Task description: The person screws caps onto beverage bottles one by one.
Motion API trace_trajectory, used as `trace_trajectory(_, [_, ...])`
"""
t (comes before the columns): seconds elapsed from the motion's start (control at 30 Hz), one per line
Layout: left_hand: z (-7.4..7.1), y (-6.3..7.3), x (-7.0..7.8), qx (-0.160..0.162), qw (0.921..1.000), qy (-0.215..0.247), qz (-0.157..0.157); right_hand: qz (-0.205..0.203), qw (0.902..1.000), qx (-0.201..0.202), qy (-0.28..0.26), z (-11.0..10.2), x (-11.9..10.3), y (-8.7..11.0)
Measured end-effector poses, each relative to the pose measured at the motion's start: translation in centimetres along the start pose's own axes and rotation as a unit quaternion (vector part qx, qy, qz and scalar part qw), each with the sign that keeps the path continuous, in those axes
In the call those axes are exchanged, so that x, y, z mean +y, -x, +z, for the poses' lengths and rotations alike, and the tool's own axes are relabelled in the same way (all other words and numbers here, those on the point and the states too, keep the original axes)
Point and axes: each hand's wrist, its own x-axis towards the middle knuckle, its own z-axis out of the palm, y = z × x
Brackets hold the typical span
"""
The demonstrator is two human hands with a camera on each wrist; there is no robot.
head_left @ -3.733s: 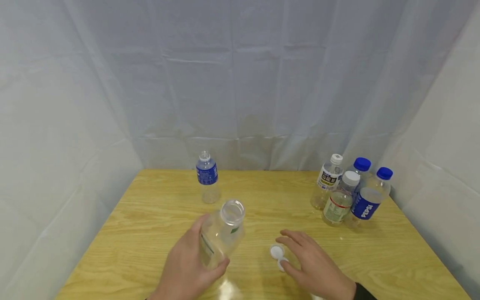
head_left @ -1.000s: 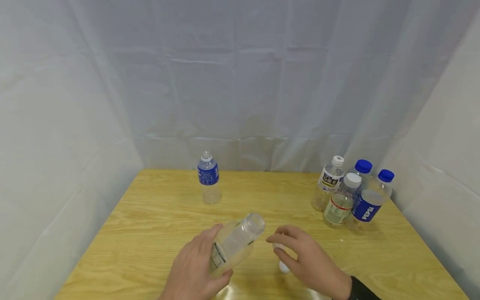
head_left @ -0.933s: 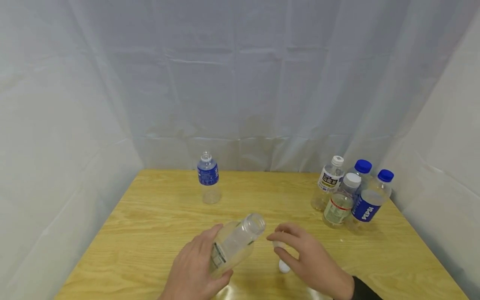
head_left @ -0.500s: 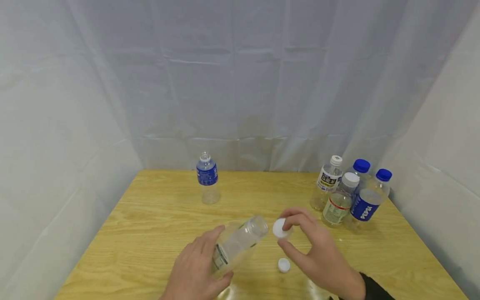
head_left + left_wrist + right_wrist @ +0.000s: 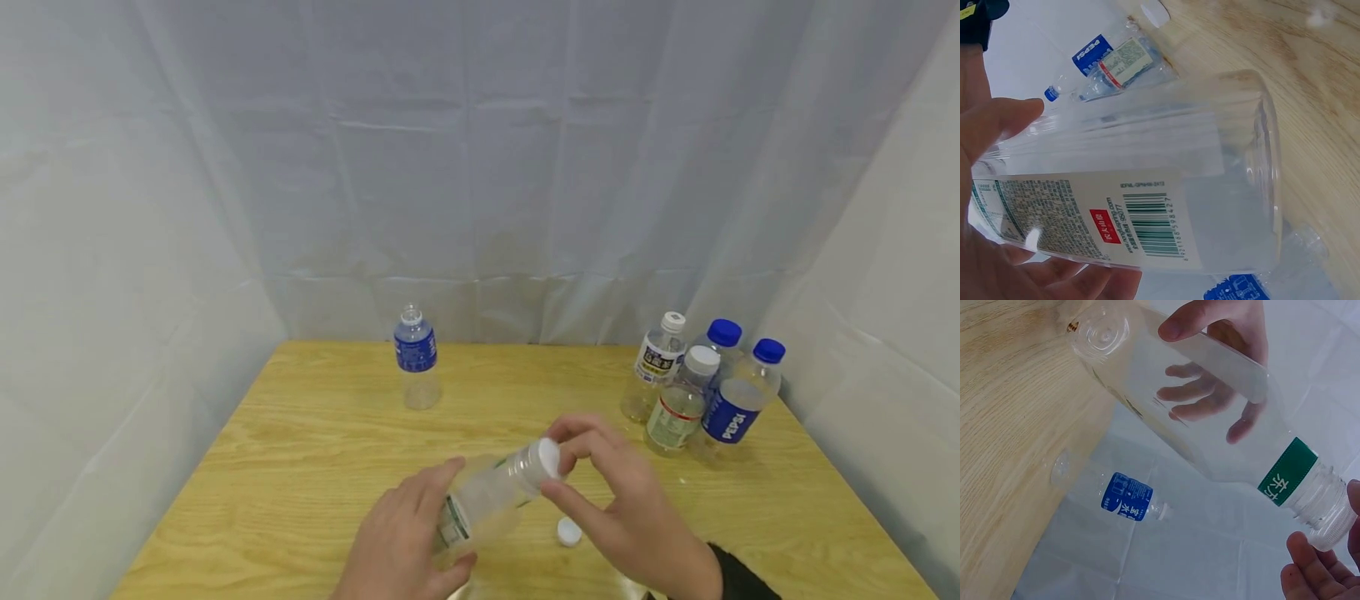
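My left hand grips a clear plastic bottle round its body, tilted with the neck towards the right. In the left wrist view its barcode label and see-through base face the camera. My right hand pinches a white screw cap between thumb and fingers, right at the bottle's mouth. From the right wrist the cap overlaps the threaded neck, below a green label strip. A second, smaller white cap lies on the table under the right hand.
An uncapped bottle with a blue label stands at the back left. On the right several capped bottles cluster, among them a Pepsi bottle and one with a white cap. White sheeting surrounds the wooden table.
The right hand has lifted the larger white cap off the table and brought it left onto the bottle's mouth. The left hand has tipped the bottle further and moved it slightly right.
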Motion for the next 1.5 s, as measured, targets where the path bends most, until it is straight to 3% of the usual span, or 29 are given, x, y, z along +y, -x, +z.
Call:
trace_trajectory(0.13, [-0.2,0.0,0.2,-0.011,0.9999,0.000,-0.006,-0.006,0.9999,-0.004,0.013,0.0,-0.1,0.0])
trace_trajectory(0.37, [-0.2,-0.1,-0.2,0.024,0.9990,-0.023,0.029,0.043,0.9963,-0.067,0.032,-0.5,-0.3,0.3])
trace_trajectory(0.67, [-0.6,-0.1,-0.3,-0.025,0.9996,-0.016,0.004,0.040,0.9933,-0.105,0.025,-1.0,0.0,0.6])
trace_trajectory(0.9, [-0.7,-0.1,-0.3,-0.025,0.9994,-0.022,0.010,0.055,0.9908,-0.122,0.017,-1.1,0.1,0.7])
trace_trajectory(1.17, [-0.4,-0.3,-0.4,-0.001,0.9984,-0.031,0.048,0.058,0.9892,-0.096,0.094,-0.5,0.2,0.8])
trace_trajectory(1.33, [0.0,-0.2,-0.4,-0.001,0.9975,-0.035,0.061,0.077,0.9806,-0.092,0.155,0.0,0.4,1.2])
trace_trajectory(1.5, [-0.6,-0.2,-0.1,-0.026,0.9974,-0.040,0.055,0.090,0.9665,-0.081,0.226,0.6,0.6,1.2])
